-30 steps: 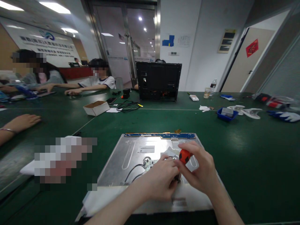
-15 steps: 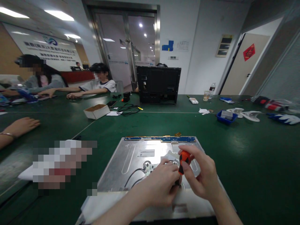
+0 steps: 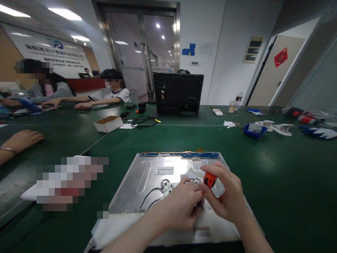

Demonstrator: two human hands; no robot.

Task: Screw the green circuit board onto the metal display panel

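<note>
A silver metal panel (image 3: 149,175) lies on the green table, with a blue circuit strip (image 3: 168,155) along its far edge. My right hand (image 3: 226,193) pinches the orange and black handle of a screwdriver (image 3: 210,179) between thumb and fingers, over the panel's right half. Just left of it, my left hand (image 3: 181,203) is closed low over a small green board (image 3: 167,188) with black wires. Its fingertips and the tool's lower end hide each other, so what it grips cannot be made out.
Beyond the panel stand a black monitor (image 3: 179,94), a white box (image 3: 108,124) and black cables (image 3: 144,122). A blue tray (image 3: 255,130) and gloves (image 3: 322,133) lie right. Another person's hand (image 3: 25,140) rests at left; two people sit farther back.
The screwdriver handle has tilted, its top leaning more to the right, and my right hand's fingers have shifted around it. My left hand has stayed in place.
</note>
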